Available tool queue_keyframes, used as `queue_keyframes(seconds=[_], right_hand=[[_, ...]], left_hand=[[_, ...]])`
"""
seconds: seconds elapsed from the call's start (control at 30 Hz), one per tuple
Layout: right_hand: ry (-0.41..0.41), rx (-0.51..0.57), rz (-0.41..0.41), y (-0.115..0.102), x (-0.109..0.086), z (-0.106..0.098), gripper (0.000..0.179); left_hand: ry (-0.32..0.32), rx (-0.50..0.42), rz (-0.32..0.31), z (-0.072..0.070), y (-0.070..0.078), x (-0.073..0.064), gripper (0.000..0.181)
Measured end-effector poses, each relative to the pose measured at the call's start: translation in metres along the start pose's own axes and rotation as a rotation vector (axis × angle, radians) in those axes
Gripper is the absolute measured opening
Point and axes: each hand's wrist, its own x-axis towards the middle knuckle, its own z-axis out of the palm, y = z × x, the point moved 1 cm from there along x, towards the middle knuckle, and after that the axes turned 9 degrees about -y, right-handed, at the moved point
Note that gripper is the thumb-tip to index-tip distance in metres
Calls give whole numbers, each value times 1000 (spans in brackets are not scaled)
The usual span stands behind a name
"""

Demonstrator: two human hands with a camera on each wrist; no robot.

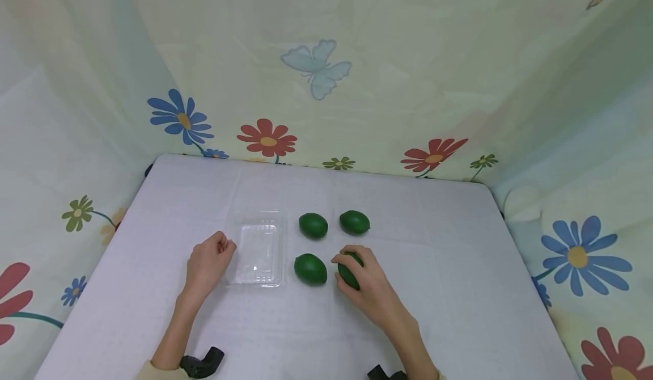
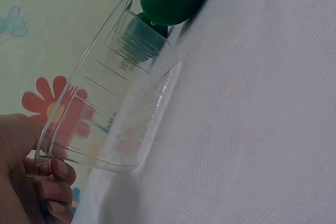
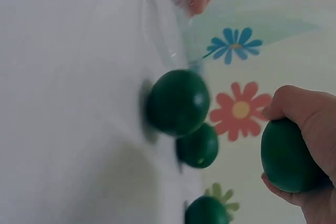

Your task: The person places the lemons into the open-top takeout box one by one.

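My left hand (image 1: 208,264) pinches the left rim of a clear plastic box (image 1: 280,255) between thumb and fingers. In the left wrist view the box (image 2: 105,98) is see-through and the fingers (image 2: 58,190) curl under its edge. My right hand (image 1: 380,295) grips a green lime (image 1: 349,273), with fingers and thumb around it. The right wrist view has this lime (image 3: 286,156) raised off the cloth. Just left of it lies a second lime (image 1: 310,269); two others, a back left lime (image 1: 313,226) and a back right lime (image 1: 354,222), lie farther back.
A white cloth (image 1: 459,289) covers the table. Behind it and at both sides hangs a pale curtain (image 1: 408,57) printed with flowers and a butterfly. Black wrist devices, a left one (image 1: 203,363) and a right one (image 1: 385,373), show at the near edge.
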Motion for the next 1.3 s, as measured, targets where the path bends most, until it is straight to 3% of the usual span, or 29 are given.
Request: queue_keyframes(seconds=[0.23,0.47,0.77,0.9,1.3], right_hand=[[-5,23,-133,-26,27,-16,33],[-69,39,-208,-35,71,-9,33],[-289,129,-136,-35,124,33,26],[-394,121,-118,-36,140,58,25],[-582,-24,-86,-43,160,118,28]], left_hand=[[-1,12,-9,-4,-1,-1,20],[-9,22,-1,0,-1,4,20],[-23,34,1,2,6,9,22],[-10,57,5,1,6,9,22],[-15,81,-14,-2,0,7,23]])
